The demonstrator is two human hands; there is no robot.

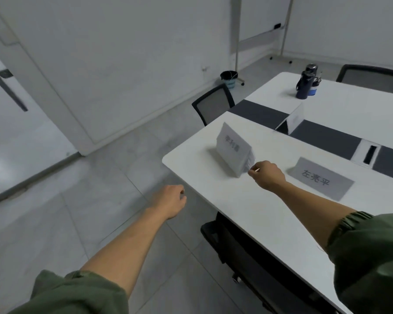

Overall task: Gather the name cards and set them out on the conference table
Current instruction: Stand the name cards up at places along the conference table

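Observation:
A folded white name card [233, 149] stands near the corner of the white conference table [254, 209]. My right hand [267, 174] is at its right end, fingers curled and pinching the card's edge. A second name card [321, 177] with dark characters stands just right of that hand. A third card [293, 120] stands farther back on the table's dark centre strip. My left hand [170, 203] hovers over the floor left of the table edge, fingers loosely curled, holding nothing.
A dark blue bottle [305, 83] and a cup stand on the far side of the table. Black mesh chairs [213, 103] sit at the table's end, far side and near side below me. A waste bin [229, 79] stands by the wall; grey floor lies to the left.

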